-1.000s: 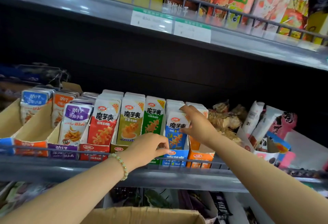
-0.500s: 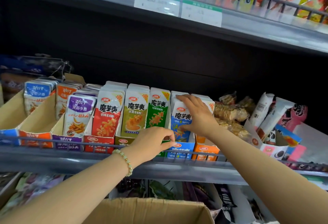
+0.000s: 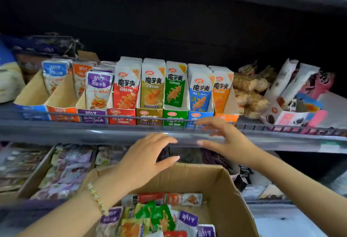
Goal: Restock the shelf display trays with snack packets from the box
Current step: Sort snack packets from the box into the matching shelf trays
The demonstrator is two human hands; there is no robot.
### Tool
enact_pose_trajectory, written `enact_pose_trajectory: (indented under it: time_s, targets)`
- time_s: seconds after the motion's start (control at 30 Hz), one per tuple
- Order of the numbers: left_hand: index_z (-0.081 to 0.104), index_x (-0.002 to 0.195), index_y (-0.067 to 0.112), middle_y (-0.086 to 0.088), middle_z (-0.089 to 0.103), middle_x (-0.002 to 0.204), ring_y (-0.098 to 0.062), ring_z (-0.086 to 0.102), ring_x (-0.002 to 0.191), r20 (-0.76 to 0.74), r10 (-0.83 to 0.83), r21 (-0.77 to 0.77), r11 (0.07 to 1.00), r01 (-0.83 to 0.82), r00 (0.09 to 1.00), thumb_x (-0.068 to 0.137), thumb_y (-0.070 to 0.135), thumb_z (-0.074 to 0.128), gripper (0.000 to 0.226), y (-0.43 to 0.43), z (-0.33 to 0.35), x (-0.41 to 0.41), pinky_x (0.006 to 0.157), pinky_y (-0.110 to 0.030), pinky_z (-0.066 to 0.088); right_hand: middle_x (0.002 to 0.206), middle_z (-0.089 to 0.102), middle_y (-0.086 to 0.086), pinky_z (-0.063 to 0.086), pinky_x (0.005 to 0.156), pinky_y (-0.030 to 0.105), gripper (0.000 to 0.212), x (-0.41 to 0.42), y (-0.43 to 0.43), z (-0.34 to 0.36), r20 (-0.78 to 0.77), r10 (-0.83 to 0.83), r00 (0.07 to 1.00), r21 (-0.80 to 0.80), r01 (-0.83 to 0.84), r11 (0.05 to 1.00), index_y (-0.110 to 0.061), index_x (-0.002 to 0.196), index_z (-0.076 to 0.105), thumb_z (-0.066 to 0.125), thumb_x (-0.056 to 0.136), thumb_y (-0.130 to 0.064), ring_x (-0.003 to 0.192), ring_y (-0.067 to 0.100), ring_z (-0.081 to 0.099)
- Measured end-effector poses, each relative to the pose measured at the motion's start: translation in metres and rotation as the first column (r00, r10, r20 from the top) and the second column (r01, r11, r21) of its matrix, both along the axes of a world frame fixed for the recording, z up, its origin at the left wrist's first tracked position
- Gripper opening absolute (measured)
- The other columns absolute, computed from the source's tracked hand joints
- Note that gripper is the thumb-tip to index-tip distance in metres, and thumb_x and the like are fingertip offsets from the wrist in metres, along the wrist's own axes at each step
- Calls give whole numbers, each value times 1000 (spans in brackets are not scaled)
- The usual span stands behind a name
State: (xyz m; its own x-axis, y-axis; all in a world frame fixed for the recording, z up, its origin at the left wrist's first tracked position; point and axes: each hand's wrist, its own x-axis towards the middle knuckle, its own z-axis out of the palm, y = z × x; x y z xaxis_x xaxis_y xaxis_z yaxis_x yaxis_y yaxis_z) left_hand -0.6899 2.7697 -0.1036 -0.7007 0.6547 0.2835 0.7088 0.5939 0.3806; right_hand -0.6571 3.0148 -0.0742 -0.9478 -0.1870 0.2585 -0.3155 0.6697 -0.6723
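A row of cardboard display trays stands on the middle shelf, packed with upright snack packets: red, yellow, green, blue and orange ones. The open cardboard box at the bottom holds several loose mixed packets. My left hand, with a bead bracelet on its wrist, hovers over the box's far rim, fingers spread, holding nothing. In front of the shelf's edge, below the blue tray, my right hand is spread as well and holds nothing.
A wire rail runs along the shelf front. Purple, orange and blue trays sit at the left, part filled. Wrapped snacks and a white carton of bars lie at the right. Lower-shelf bins hold more packets.
Both hands have come off the trays and dropped down toward the box. The view has tilted down, so the box's contents now show.
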Motion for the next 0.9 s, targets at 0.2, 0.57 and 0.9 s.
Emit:
enact_pose_trajectory:
  time_s: [0.2, 0.57, 0.9]
  targets:
    - [48, 127, 37, 24, 46, 125, 3, 43, 118, 360, -2, -133, 990, 54, 933, 83, 69, 32, 56, -25, -85, 37, 101, -22, 39, 118, 62, -8, 47, 98, 24, 36, 57, -21, -109, 635, 105, 765, 20, -152, 988, -21, 120, 60, 67, 87, -36, 108, 6, 60]
    - [52, 125, 33, 22, 53, 121, 3, 51, 108, 695, 6, -101, 991, 90, 719, 80, 64, 53, 55, -30, -144, 73, 91, -18, 43, 84, 72, 5, 41, 58, 16, 14, 79, -31, -151, 707, 2, 707, 171, -174, 970, -7, 84, 66, 67, 90, -20, 74, 14, 62]
    - [66, 100, 21, 8, 75, 88, -11, 72, 83, 858, 4, 335, 753, -566, 514, 63, 37, 76, 41, -60, -107, 35, 72, -25, 56, 105, 73, 5, 56, 76, 23, 23, 59, -42, -160, 712, 98, 695, -409, 298, 862, -16, 105, 68, 62, 90, -32, 91, 16, 70]
